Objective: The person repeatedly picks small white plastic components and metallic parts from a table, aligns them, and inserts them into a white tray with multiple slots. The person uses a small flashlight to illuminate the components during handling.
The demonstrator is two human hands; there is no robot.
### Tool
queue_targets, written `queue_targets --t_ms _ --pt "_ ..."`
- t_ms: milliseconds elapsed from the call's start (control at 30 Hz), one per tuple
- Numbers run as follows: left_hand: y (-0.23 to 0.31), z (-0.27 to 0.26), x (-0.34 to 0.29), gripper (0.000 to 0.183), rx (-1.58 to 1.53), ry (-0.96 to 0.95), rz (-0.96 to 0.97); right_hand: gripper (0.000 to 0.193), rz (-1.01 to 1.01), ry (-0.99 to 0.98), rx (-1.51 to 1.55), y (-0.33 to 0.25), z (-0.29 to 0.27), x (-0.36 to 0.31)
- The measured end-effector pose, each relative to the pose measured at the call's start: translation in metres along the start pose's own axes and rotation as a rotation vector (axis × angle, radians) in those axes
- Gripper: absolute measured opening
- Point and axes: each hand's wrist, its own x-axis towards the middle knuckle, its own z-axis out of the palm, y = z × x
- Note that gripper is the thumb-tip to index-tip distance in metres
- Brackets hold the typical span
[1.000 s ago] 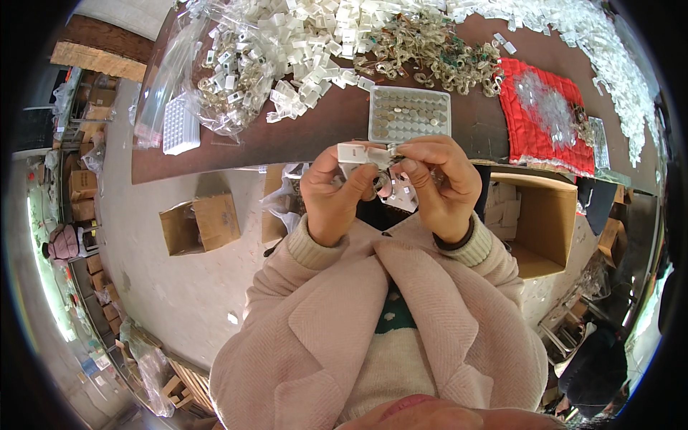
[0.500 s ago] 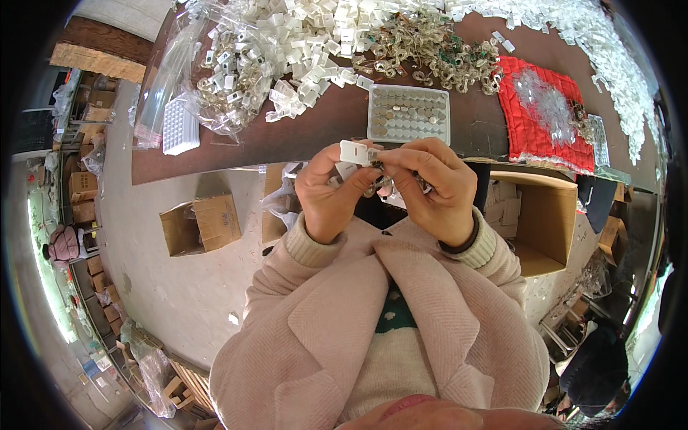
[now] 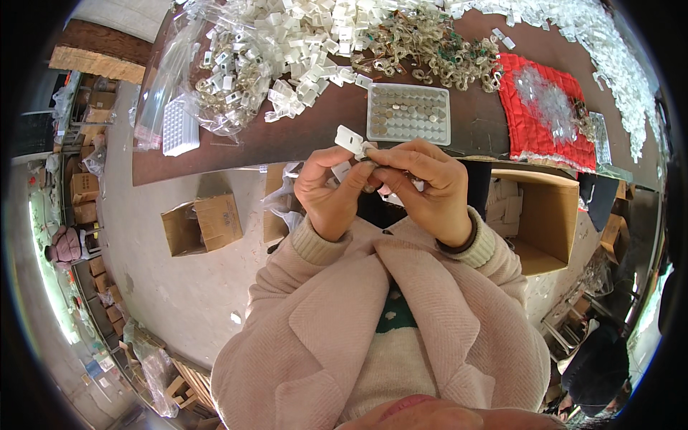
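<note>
Both hands meet at the table's near edge. My left hand (image 3: 326,192) is closed round a small white plastic casing (image 3: 349,139), which sticks up past the fingers, tilted, with a dark slot in its face. Another white piece (image 3: 341,170) shows between that hand's thumb and index finger. My right hand (image 3: 428,185) is pinched at the casing's lower end, its fingertips on a small pale part too hidden to name. Between the palms are more small parts, mostly covered by fingers. Just beyond the hands lies a clear tray (image 3: 408,135) with rows of small round metallic pieces.
White casings (image 3: 337,29) are heaped on the brown table (image 3: 287,147), beside coiled clear wires (image 3: 444,54). Left are a plastic bag of parts (image 3: 226,86) and stacked white trays (image 3: 180,129). Right is a red cloth (image 3: 516,93) with clear pieces. Cardboard boxes (image 3: 218,221) stand below.
The white casing has tilted and risen a little to the left. My right hand has shifted slightly left, its fingertips closer to the casing's lower end.
</note>
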Motion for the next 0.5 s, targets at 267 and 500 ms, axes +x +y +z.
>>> queue_targets --t_ms 267,500 --pt "-0.005 0.007 -0.001 0.023 -0.008 0.041 0.041 0.015 -0.016 0.054 -0.186 -0.012 -0.001 -0.001" --pt "0.001 0.007 0.0 0.021 -0.206 0.029 -0.087 0.017 0.285 -0.017 0.471 0.01 -0.005 0.006"
